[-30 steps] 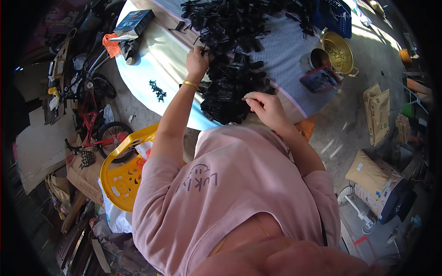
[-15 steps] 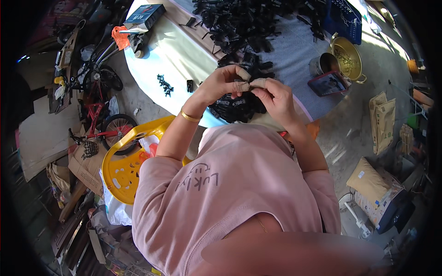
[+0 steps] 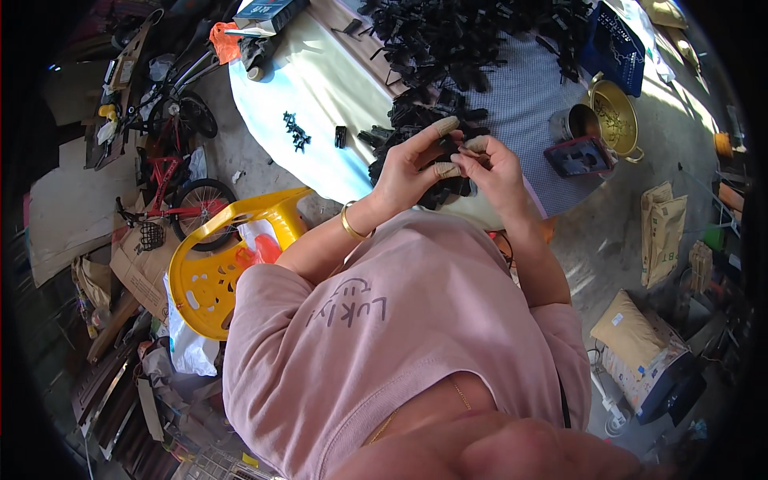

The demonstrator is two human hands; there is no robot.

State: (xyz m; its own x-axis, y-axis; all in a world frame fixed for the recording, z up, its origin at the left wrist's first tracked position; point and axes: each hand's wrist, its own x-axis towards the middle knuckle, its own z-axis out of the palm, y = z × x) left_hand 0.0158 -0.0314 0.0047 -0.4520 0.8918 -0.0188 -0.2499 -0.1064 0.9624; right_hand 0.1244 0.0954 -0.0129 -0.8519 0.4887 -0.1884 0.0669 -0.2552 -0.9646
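My left hand (image 3: 408, 170) is over the front of the table, its wrapped index finger and thumb spread apart. Beside it on the right, my right hand (image 3: 498, 170) is closed in a pinch, its thumb and wrapped index finger pressed together. Whatever lies in that pinch is too small and hidden to make out. Under and behind both hands lies a heap of small black plastic pieces (image 3: 416, 112), partly covered by the fingers. A larger pile of similar black pieces (image 3: 448, 40) spreads over the far side. To the left, one black piece (image 3: 341, 137) lies alone near a small cluster of black bits (image 3: 296, 132).
On the table's right stand a phone (image 3: 578, 158), a metal cup (image 3: 580, 122), a yellow two-handled pot (image 3: 620, 120) and a blue basket (image 3: 612, 52). A blue box (image 3: 268, 14) sits far left. Near my left elbow is a yellow plastic chair (image 3: 200, 300); a red bicycle (image 3: 172, 180) stands beyond.
My left index finger has lifted away from the thumb, and the hands have parted slightly. The whole view has shifted a little, moving the table to the right.
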